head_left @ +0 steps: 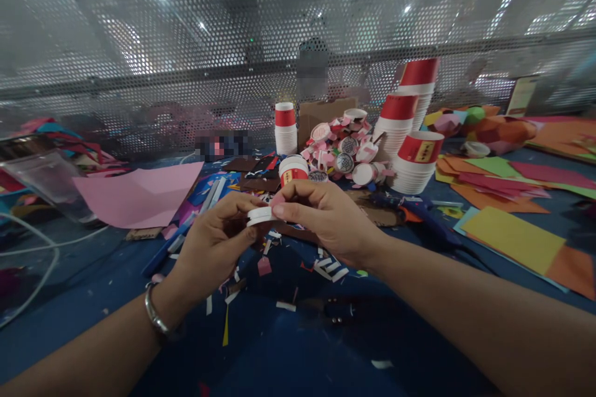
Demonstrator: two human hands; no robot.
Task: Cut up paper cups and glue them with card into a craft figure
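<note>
My left hand (208,242), with a silver bracelet at its wrist, pinches a shallow white paper disc (261,215) with a raised rim, like the cut-off bottom of a paper cup. The fingers of my right hand (338,223) are closed on the disc's right edge. Something pink shows at those fingertips, too small to make out fully. Just behind my hands stands a red and white paper cup (293,169). Paper scraps (330,268) and a small pink paper piece (264,266) lie on the blue table (279,353) below.
Behind is a heap of similar discs with pink paper (347,152), beside stacked paper cups (414,161). A blue glue gun (431,223) and coloured paper sheets (516,236) lie right. Left are a pink sheet (139,192) and a clear jar (51,177). Perforated metal (251,31) closes the back.
</note>
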